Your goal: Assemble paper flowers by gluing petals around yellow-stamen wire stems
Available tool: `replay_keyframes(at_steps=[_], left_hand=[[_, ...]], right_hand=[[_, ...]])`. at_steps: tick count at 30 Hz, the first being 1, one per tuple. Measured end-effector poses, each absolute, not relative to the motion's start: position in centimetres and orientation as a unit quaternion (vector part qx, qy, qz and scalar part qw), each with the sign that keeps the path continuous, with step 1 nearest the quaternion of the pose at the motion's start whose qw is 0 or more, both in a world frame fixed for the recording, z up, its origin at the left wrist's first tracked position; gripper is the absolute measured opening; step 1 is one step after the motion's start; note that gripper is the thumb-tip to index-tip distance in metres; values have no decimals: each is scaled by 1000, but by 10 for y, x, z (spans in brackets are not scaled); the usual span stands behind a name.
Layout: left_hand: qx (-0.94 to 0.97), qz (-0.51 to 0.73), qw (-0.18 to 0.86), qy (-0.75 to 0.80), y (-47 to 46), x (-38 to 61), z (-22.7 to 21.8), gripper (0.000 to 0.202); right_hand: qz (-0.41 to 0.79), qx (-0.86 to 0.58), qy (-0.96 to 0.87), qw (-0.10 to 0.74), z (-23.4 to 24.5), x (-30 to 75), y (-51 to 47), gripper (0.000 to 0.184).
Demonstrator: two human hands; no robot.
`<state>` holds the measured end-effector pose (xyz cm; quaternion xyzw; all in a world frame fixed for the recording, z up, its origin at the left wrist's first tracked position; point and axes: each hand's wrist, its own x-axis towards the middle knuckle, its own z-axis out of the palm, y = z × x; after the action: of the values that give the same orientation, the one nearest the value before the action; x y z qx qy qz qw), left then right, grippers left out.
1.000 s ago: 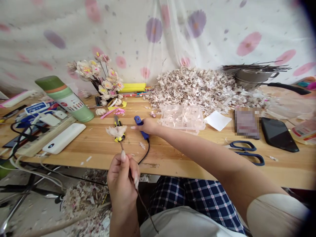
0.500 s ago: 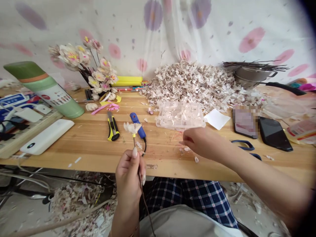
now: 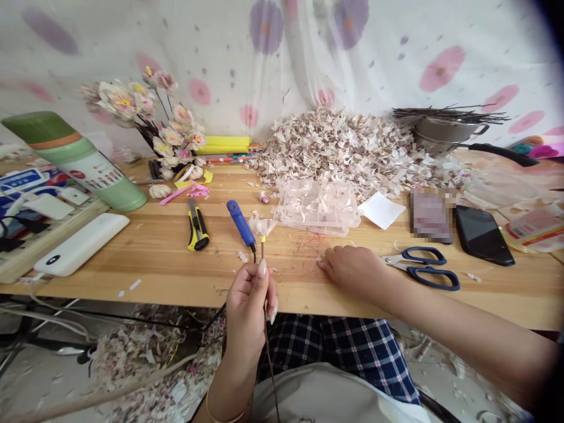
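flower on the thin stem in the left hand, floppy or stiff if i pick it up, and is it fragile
Probably fairly stiff for its thinness: the stem runs nearly straight below the left hand and holds the flower upright above it. It likely weighs very little. The thin, ragged petals look fragile and could crease or tear if pressed.

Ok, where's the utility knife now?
In the head view, the yellow-and-black utility knife lies on the wooden table, just left of the blue corded tool and right of the white power bank.
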<state>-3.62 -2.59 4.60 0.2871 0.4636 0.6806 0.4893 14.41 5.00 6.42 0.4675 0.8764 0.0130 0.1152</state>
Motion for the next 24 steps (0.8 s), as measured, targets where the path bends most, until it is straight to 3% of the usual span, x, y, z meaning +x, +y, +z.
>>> replay_keyframes(at_steps=[6, 10, 13, 17, 24], left_hand=[[296, 644, 531, 464, -18, -28, 42, 38], [309, 614, 561, 462, -8, -22, 37, 39], [313, 598, 578, 458, -2, -17, 35, 41], [312, 581, 602, 451, 3, -11, 33, 43], [331, 547, 609, 469, 3, -6, 33, 40]], right_hand=[[9, 476, 874, 98, 69, 155, 59, 24], [-28, 485, 874, 16, 94, 166, 68, 29], [-99, 386, 914, -73, 117, 173, 69, 26], [-180, 198, 958, -101, 132, 177, 68, 25], [-43, 156, 980, -114, 121, 178, 84, 32]])
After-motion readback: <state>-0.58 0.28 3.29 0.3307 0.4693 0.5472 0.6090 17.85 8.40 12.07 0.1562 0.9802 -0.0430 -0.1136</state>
